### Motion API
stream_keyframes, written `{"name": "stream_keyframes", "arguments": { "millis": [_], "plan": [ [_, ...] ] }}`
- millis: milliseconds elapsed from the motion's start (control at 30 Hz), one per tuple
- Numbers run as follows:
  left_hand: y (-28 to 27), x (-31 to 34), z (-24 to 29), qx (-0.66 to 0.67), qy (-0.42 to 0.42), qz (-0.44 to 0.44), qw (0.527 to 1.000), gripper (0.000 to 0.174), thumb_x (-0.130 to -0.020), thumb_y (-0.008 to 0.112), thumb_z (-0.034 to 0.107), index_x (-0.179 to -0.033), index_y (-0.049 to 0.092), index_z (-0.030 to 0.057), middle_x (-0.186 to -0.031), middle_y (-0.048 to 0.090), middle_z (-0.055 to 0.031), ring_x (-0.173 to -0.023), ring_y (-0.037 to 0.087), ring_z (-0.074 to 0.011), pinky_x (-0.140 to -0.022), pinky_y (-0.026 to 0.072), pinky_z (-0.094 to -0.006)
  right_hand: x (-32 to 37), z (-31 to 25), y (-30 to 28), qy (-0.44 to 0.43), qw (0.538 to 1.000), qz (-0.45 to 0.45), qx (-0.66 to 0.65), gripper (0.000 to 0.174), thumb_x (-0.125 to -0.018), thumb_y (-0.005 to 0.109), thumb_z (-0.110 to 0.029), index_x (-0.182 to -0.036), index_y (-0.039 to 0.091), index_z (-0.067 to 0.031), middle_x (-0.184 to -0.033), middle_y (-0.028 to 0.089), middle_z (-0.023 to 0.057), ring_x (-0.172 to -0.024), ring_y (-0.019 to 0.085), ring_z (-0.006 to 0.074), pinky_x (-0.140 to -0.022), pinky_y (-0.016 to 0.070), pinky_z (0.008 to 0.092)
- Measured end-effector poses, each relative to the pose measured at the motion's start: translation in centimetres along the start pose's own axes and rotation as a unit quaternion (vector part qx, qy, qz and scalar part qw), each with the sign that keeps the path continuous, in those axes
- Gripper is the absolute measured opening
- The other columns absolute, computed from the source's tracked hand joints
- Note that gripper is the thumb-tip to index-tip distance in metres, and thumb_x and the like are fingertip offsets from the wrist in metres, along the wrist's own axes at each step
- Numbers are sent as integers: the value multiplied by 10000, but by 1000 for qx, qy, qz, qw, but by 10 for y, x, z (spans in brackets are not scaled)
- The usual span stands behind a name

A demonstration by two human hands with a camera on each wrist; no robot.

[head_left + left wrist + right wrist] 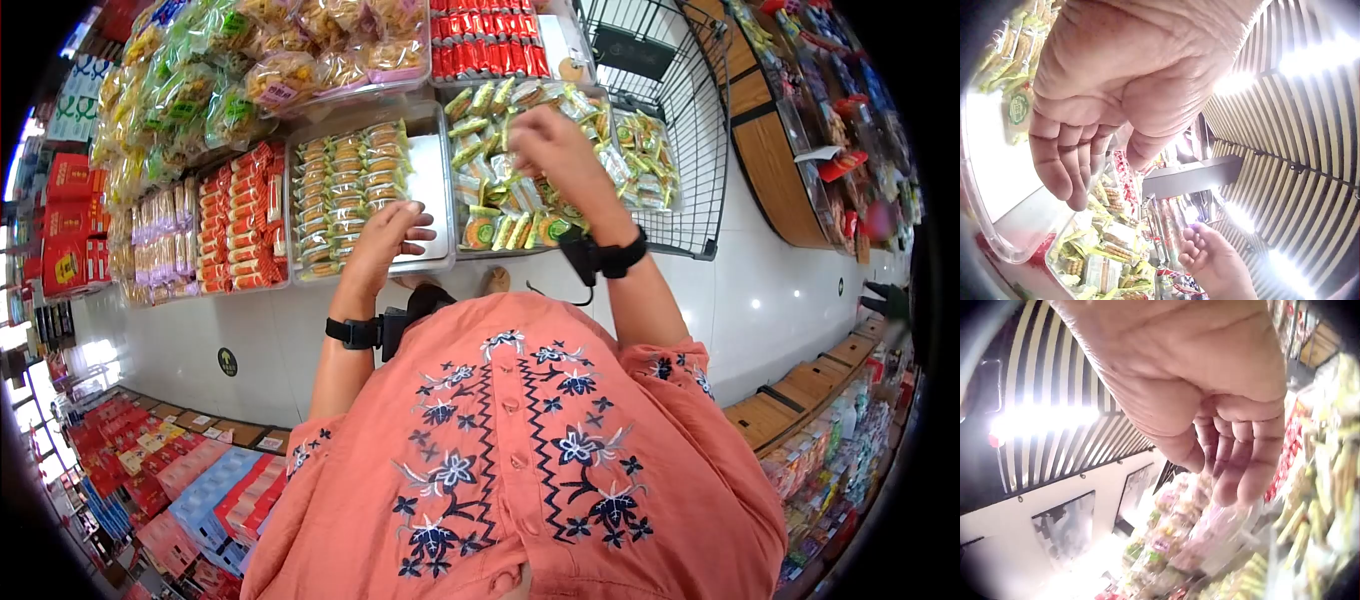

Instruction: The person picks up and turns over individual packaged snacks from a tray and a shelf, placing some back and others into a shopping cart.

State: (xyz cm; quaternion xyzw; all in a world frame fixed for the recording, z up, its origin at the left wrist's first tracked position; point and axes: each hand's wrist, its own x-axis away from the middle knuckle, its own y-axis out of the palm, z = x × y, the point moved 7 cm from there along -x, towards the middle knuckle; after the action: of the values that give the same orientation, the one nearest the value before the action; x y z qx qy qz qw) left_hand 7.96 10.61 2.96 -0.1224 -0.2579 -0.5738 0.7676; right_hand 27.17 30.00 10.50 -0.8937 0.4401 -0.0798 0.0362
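Observation:
My left hand (388, 242), fingers loosely bent and holding nothing, hovers by the front of a clear bin (447, 262). Neat rows of wrapped round biscuits (345, 185) fill most of that bin, and a white panel shows at its right side. Over the neighbouring bin, my right hand (548, 150) hangs in the air with relaxed, bent fingers and nothing in its grasp. Beneath it lie loosely piled snack packets (490, 190) in yellow-green wrappers. In the right wrist view, the right palm (1210, 381) faces the camera, its fingertips apart from the packets.
A wire shopping cart (705, 190) stands at the right. Red-wrapped snacks (490, 45) and bagged snacks (340, 50) lie behind the bins. Further left are orange-red packets (240, 220) in rows. Shelves with boxes (215, 490) stand behind the person.

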Motion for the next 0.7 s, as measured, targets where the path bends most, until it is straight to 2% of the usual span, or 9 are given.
{"name": "stream_keyframes", "arguments": {
  "millis": [33,67,133,167,233,333,467,600,700],
  "plan": [
    [4,1,3,-9,3,-7,1000,476,-1024,567,403,-1288,573,7,-1197,667,-133,-997,676,-186,-818,534,-317,1,3,-26,-14,999,46,3,244,-919,661,-204,-1026,651,14,-843,698,87,-746,692,160,-669,558,295],
    [7,0,4,-13,2,-10,1000,480,-1022,569,403,-1289,571,5,-1201,666,-137,-997,675,-188,-817,534,-318,3,8,-53,-43,991,106,64,250,-916,661,-200,-1036,650,19,-844,701,96,-749,693,173,-684,558,301],
    [14,-2,7,-22,1,-17,1000,487,-1019,573,403,-1291,567,-1,-1210,662,-143,-996,674,-191,-816,534,-321,15,15,-101,-98,951,225,187,264,-911,661,-191,-1055,647,30,-847,707,112,-755,695,200,-713,558,312],
    [16,-4,6,-22,2,-22,1000,488,-1018,574,402,-1292,566,-2,-1212,661,-145,-995,673,-191,-816,534,-320,20,23,-118,-59,942,233,235,300,-886,675,-192,-1085,645,30,-952,720,147,-832,703,246,-768,561,343],
    [19,-7,1,-21,1,-31,999,492,-1017,576,400,-1294,562,-6,-1216,659,-148,-992,672,-192,-816,534,-319,24,60,-146,-24,929,212,301,366,-859,688,-208,-1144,637,17,-1098,701,181,-962,693,289,-853,545,375],
    [24,-9,0,-34,-10,-29,999,479,-1018,573,388,-1288,563,-8,-1212,659,-150,-987,672,-193,-816,534,-317,34,82,-151,-33,918,159,363,449,-833,700,-225,-1208,617,7,-1199,663,208,-1080,655,330,-940,511,400],
    [29,-5,1,-37,-13,-31,999,471,-1014,578,378,-1284,565,-8,-1215,658,-151,-993,673,-193,-811,534,-316,39,106,-147,-2,954,117,277,514,-815,726,-231,-1241,599,27,-1216,652,220,-1126,632,349,-964,492,395],
    [33,-5,-1,-26,-13,-31,999,455,-1008,588,355,-1278,569,-11,-1196,664,-136,-993,675,-189,-802,534,-309,39,102,-143,-14,945,99,311,554,-802,748,-231,-1266,586,24,-1235,643,210,-1134,629,349,-957,500,400],
    [34,-4,-3,-19,-15,-30,999,453,-1028,568,347,-1292,566,-21,-1170,670,-120,-981,676,-178,-775,535,-301,39,101,-143,-4,926,124,356,584,-805,742,-230,-1307,576,18,-1245,656,182,-1141,641,296,-983,491,368]
  ]
}}
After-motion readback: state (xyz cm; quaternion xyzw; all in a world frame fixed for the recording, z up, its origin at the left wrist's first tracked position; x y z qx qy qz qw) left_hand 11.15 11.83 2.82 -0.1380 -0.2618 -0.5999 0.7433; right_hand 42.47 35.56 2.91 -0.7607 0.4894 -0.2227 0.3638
